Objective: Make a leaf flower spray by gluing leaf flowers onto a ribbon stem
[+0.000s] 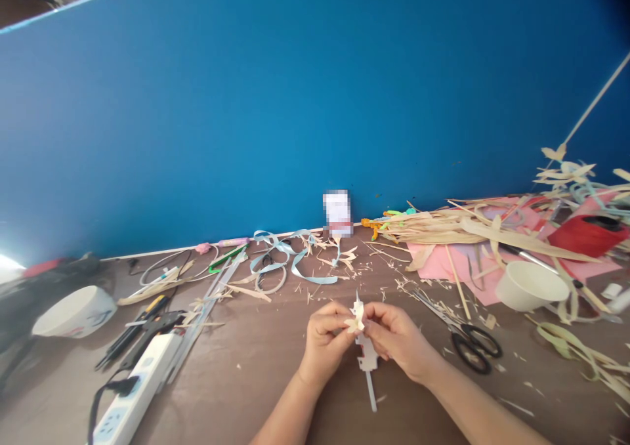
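My left hand [323, 337] and my right hand [399, 339] meet over the brown table [246, 379] and pinch a small cream folded straw piece [357, 315] between their fingertips. A thin white strip [368, 366] hangs from the piece down toward me, with a pointed tip above the fingers. Black-handled scissors [467, 345] lie just right of my right hand. Straw scraps litter the table beyond the hands.
A white cup [530, 286] and a heap of dried leaves [457, 230] on pink paper [443, 261] sit at right. Light-blue ribbon [290, 261] lies at the back. A white power strip [138, 392], pliers [132, 330] and a white bowl [73, 312] lie at left. A blue wall stands behind.
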